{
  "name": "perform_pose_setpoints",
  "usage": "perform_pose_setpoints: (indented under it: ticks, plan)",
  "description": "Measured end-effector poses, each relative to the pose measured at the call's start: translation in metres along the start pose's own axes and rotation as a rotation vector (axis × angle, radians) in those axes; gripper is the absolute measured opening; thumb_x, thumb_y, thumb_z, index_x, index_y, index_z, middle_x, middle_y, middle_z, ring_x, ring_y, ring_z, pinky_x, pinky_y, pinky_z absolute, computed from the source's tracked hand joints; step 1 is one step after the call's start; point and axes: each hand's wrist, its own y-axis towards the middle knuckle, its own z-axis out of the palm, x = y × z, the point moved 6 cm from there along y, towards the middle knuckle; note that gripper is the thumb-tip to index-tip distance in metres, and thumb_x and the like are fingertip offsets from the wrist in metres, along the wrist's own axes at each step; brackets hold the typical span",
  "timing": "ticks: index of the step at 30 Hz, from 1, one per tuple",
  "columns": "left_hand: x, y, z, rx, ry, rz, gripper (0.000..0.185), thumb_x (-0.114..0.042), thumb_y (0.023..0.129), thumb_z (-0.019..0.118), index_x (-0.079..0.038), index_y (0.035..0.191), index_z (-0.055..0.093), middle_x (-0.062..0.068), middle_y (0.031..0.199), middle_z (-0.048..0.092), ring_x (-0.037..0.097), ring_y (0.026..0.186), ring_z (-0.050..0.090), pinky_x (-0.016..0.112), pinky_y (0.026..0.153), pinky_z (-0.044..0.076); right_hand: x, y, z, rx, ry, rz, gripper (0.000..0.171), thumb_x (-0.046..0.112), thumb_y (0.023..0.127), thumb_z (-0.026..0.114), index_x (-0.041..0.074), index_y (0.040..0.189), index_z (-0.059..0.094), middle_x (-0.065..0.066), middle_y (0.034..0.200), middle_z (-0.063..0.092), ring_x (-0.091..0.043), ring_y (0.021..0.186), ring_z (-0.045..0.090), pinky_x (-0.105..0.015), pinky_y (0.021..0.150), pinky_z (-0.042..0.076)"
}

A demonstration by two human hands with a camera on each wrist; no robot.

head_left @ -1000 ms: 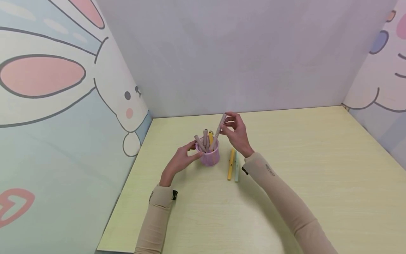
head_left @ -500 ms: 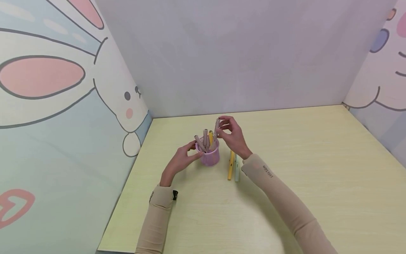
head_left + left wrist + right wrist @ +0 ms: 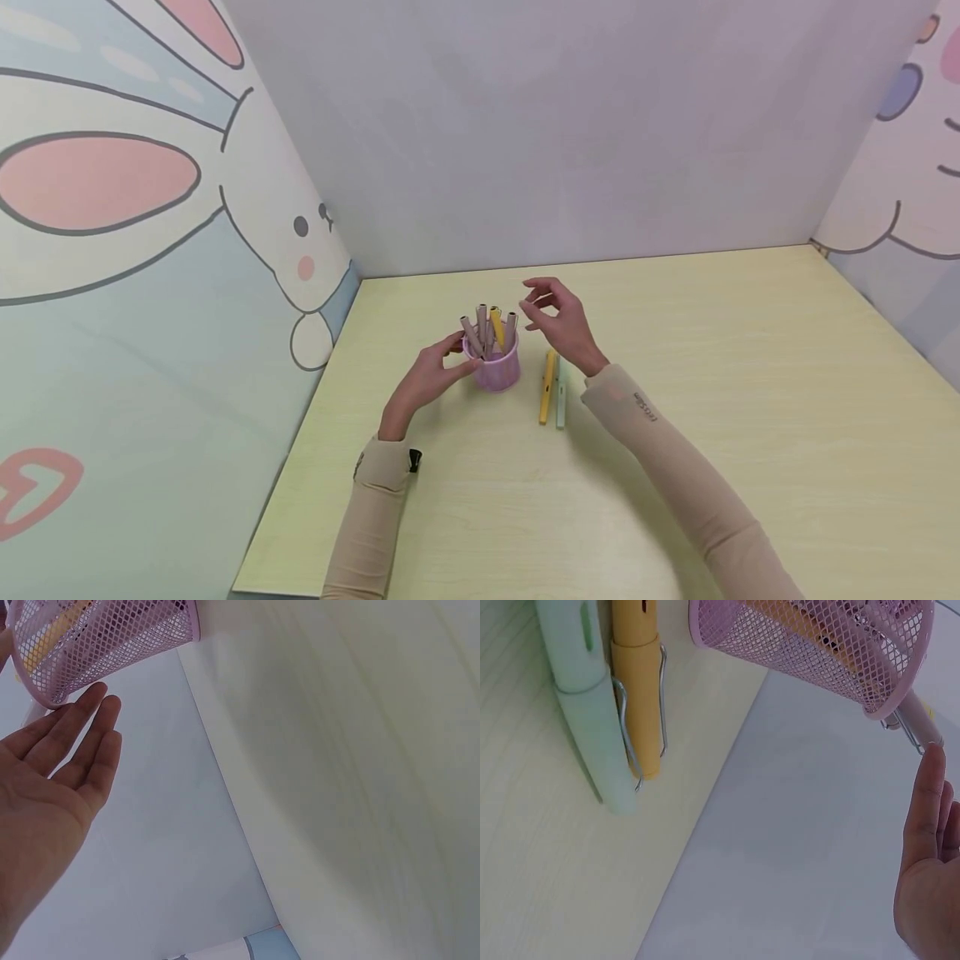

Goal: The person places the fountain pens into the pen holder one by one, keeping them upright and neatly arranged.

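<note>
A pink mesh pen holder point(image 3: 497, 374) stands upright on the table. Several grey-mauve pens point(image 3: 512, 332) and one yellow pen point(image 3: 497, 327) lean inside it. My left hand point(image 3: 429, 382) holds its rim from the left, thumb at the near side and fingers at the far side; in the left wrist view the fingers touch the rim. Just right of the holder, my right hand point(image 3: 562, 323) is raised with nothing in its loosely bent fingers. Below that hand, a yellow pen point(image 3: 548, 387) and a mint-green pen point(image 3: 561, 396) lie side by side.
The pale wood-grain table point(image 3: 720, 350) meets a grey back wall point(image 3: 570, 142). A side wall with a rabbit drawing point(image 3: 292, 258) borders the table on the left, and another painted wall point(image 3: 877, 192) stands on the right.
My right hand has lowered a grey-mauve pen into the holder and let go of it, then drawn slightly right. My left hand stays at the rim.
</note>
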Motion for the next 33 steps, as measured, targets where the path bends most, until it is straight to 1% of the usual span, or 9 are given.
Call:
perform_pose_setpoints:
  ticks: [5, 8, 10, 15, 22, 25, 30, 32, 33]
  plan:
    - [0.000, -0.001, 0.000, 0.003, -0.002, 0.006, 0.076, -0.043, 0.099, 0.069, -0.005, 0.159, 0.040, 0.015, 0.141, 0.060, 0.032, 0.134, 0.053, 0.060, 0.111, 0.038, -0.002, -0.002, -0.010, -0.010, -0.022, 0.004, 0.033, -0.008, 0.098, 0.063, -0.015, 0.130, 0.056, -0.026, 0.105, 0.057, -0.026, 0.091, 0.061, -0.044, 0.069, 0.062]
    - [0.000, -0.002, 0.000, 0.001, -0.001, 0.007, 0.076, -0.043, 0.099, 0.069, -0.005, 0.159, 0.040, 0.015, 0.141, 0.060, 0.032, 0.134, 0.053, 0.060, 0.111, 0.039, 0.004, -0.005, -0.014, -0.011, -0.033, 0.006, 0.033, -0.009, 0.098, 0.063, -0.016, 0.130, 0.055, -0.028, 0.105, 0.057, -0.025, 0.090, 0.061, -0.050, 0.071, 0.061]
    - [0.000, -0.002, -0.001, 0.001, 0.003, 0.007, 0.076, -0.044, 0.099, 0.069, -0.006, 0.158, 0.041, 0.015, 0.141, 0.060, 0.032, 0.134, 0.053, 0.060, 0.110, 0.039, 0.003, -0.006, -0.018, -0.014, -0.038, 0.009, 0.034, -0.009, 0.098, 0.063, -0.016, 0.130, 0.055, -0.028, 0.105, 0.057, -0.022, 0.090, 0.061, -0.049, 0.070, 0.061]
    - [0.000, -0.001, 0.000, 0.003, 0.009, 0.006, 0.077, -0.047, 0.099, 0.069, -0.006, 0.158, 0.041, 0.014, 0.141, 0.060, 0.031, 0.133, 0.053, 0.059, 0.110, 0.039, 0.001, -0.008, -0.027, -0.026, -0.049, 0.016, 0.034, -0.009, 0.098, 0.062, -0.017, 0.130, 0.055, -0.029, 0.106, 0.057, -0.022, 0.090, 0.061, -0.045, 0.071, 0.061]
    - [0.000, 0.000, 0.000, 0.012, 0.013, 0.008, 0.077, -0.048, 0.099, 0.068, -0.006, 0.158, 0.041, 0.015, 0.142, 0.060, 0.031, 0.133, 0.053, 0.059, 0.110, 0.039, -0.002, -0.013, -0.039, -0.036, -0.066, 0.067, 0.034, -0.009, 0.098, 0.063, -0.016, 0.130, 0.055, -0.028, 0.104, 0.057, -0.020, 0.088, 0.061, -0.051, 0.073, 0.060]
    - [0.001, 0.000, 0.000, 0.015, 0.012, 0.008, 0.078, -0.048, 0.099, 0.068, -0.006, 0.158, 0.041, 0.016, 0.142, 0.059, 0.032, 0.133, 0.053, 0.058, 0.110, 0.039, -0.004, -0.016, -0.042, -0.034, -0.086, 0.094, 0.033, -0.008, 0.099, 0.062, -0.016, 0.130, 0.055, -0.028, 0.104, 0.057, -0.025, 0.089, 0.062, -0.050, 0.074, 0.060]
    - [0.001, 0.000, 0.000, 0.015, 0.006, 0.017, 0.078, -0.046, 0.099, 0.068, -0.005, 0.159, 0.040, 0.017, 0.142, 0.060, 0.032, 0.133, 0.053, 0.058, 0.111, 0.039, -0.008, -0.019, -0.049, -0.032, -0.094, 0.132, 0.034, -0.007, 0.099, 0.062, -0.016, 0.131, 0.054, -0.028, 0.107, 0.056, -0.042, 0.096, 0.061, -0.051, 0.076, 0.060]
    - [0.001, 0.000, 0.000, 0.012, 0.005, 0.024, 0.077, -0.046, 0.100, 0.068, -0.004, 0.158, 0.040, 0.017, 0.141, 0.060, 0.032, 0.132, 0.054, 0.058, 0.111, 0.039, -0.011, -0.020, -0.052, -0.040, -0.082, 0.145, 0.035, -0.007, 0.099, 0.062, -0.016, 0.132, 0.053, -0.028, 0.107, 0.056, -0.042, 0.096, 0.061, -0.051, 0.076, 0.060]
    - [0.001, 0.000, 0.000, 0.011, 0.006, 0.027, 0.077, -0.046, 0.100, 0.068, -0.004, 0.158, 0.040, 0.017, 0.141, 0.060, 0.032, 0.132, 0.054, 0.058, 0.111, 0.039, -0.014, -0.021, -0.054, -0.044, -0.074, 0.150, 0.035, -0.007, 0.099, 0.061, -0.016, 0.133, 0.053, -0.027, 0.107, 0.056, -0.040, 0.096, 0.062, -0.049, 0.075, 0.060]
